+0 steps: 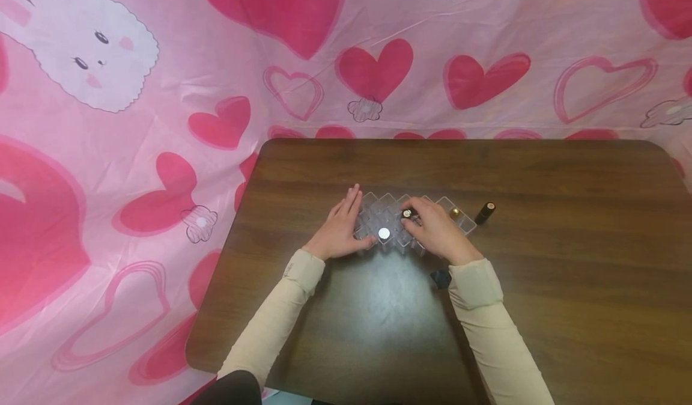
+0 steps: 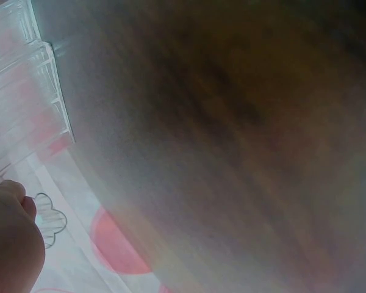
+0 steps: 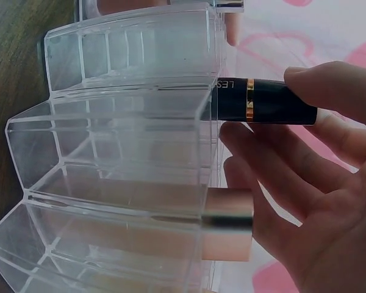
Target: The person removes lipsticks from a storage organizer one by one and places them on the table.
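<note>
A clear organizer with diamond-shaped compartments point(image 1: 386, 205) stands on the table. My right hand point(image 1: 440, 231) pinches a black lipstick tube with a gold band point(image 3: 268, 101), whose lower end is at the mouth of one compartment. Along the organizer's left side rests my left hand point(image 1: 340, 228), fingers straight and thumb spread toward the front; only part of this hand shows in the left wrist view. A tube with a white round top point(image 1: 384, 234) sits in a front compartment. Beyond my right hand a gold-topped tube point(image 1: 455, 213) sits in the organizer. A rose-gold cap point(image 3: 229, 223) juts from another compartment.
Just right of the organizer, another black tube point(image 1: 485, 213) stands on the brown wooden table point(image 1: 567, 261). A small dark object point(image 1: 441, 279) lies beside my right wrist, its kind unclear. Pink heart-patterned cloth point(image 1: 303, 26) hangs behind and left of the table.
</note>
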A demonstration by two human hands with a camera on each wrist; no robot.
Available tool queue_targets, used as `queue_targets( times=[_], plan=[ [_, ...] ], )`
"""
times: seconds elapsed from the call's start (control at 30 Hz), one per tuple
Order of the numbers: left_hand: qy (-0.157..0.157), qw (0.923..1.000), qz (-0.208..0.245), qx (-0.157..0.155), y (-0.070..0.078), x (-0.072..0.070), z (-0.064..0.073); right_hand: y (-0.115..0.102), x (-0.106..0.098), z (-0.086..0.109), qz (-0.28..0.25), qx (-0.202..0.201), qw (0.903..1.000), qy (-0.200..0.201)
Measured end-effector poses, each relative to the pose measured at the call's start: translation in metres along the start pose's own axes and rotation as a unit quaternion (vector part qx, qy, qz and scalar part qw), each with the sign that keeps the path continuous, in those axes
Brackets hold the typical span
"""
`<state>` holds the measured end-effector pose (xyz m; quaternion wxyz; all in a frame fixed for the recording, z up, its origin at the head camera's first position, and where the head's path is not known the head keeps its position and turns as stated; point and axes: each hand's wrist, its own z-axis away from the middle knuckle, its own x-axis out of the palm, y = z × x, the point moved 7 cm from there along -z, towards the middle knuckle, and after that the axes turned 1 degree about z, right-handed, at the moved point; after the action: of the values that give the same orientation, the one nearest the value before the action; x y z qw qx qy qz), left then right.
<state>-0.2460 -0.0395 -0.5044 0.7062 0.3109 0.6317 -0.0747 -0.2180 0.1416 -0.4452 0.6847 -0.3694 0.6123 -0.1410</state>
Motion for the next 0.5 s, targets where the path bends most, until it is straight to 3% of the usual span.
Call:
queue_targets(
  times=[0.3, 0.5],
  plan=[
    [-0.002, 1.0000, -0.002, 0.001, -0.0008, 0.0010, 0.0000, 0.0026, 0.0015, 0.0010, -0.011, 0.020, 0.9997, -0.003],
    [0.000, 1.0000, -0.002, 0.002, -0.0003, 0.0000, -0.0004, 0.0017, 0.0012, 0.0006, -0.010, 0.012, 0.9998, 0.012]
  ],
)
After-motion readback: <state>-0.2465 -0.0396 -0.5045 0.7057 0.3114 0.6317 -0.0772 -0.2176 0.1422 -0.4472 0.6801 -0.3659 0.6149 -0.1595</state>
